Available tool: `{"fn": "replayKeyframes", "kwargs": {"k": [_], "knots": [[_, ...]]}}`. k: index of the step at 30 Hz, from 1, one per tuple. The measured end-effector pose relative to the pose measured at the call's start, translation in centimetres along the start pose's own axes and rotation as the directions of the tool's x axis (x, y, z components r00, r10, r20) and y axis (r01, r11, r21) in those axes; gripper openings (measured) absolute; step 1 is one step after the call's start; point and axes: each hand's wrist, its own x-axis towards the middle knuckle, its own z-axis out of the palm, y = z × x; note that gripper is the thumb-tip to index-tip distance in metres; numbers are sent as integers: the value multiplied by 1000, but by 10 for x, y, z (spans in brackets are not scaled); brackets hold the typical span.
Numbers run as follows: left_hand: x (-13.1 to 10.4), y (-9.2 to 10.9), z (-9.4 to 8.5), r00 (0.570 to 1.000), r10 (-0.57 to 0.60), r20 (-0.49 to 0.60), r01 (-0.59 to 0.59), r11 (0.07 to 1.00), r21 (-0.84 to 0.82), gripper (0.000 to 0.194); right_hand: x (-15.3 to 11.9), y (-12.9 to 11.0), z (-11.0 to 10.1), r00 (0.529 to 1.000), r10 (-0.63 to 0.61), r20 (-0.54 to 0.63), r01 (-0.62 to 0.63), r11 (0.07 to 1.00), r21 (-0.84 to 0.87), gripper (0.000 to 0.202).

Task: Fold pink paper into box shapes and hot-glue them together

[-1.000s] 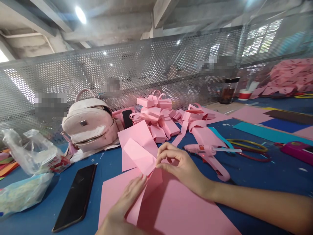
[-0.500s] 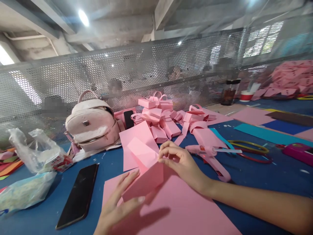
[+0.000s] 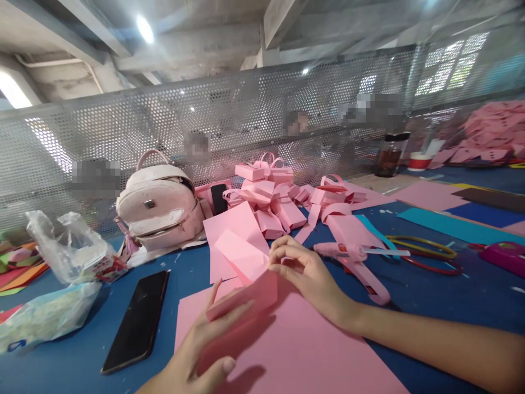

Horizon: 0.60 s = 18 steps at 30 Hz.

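Observation:
A folded piece of pink paper stands tilted over flat pink sheets. My right hand is closed in a pinch on its upper right edge. At its lower left end is my left hand, fingers stretched out and thumb held apart. One left finger lies along the near face and another shows behind the edge. Behind the fold, a lighter pink flap slants up to the left, over another pink sheet. Just right of my right hand lies a pink glue gun with a white glue stick in it.
A black phone and plastic bags lie at the left, with a pale pink backpack behind. Pink paper boxes are piled at the back. Scissors, a magenta tool and a dark-lidded jar are at the right.
My left hand has shifted down, and its fingers now straddle the paper's left end, with the thumb lower. My right hand keeps its pinch. The view has shifted slightly.

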Motion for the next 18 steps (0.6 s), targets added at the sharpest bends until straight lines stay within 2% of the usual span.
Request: {"fn": "replayKeyframes", "kwargs": {"k": [4,7,10,13,15,18], "knots": [[-1,3,-1,996,-47,80,54,995,-82,56,0,1,1,1000,13,14,-13,999,39,31],[0,2,2,996,-58,74,63,996,-61,57,0,2,1,1000,8,21,-8,1000,26,30],[4,-1,10,999,32,43,-32,999,2,68,1,3,1,1000,-2,22,1,1000,14,28],[10,-4,15,988,136,74,-141,987,72,83,-1,4,1,999,-18,31,18,1000,3,23],[13,-4,16,982,163,92,-173,978,119,81,-2,5,1,999,-38,39,39,999,-16,18],[14,-3,12,981,165,106,-184,962,200,64,-4,5,1,996,-71,48,74,995,-62,11]]}}
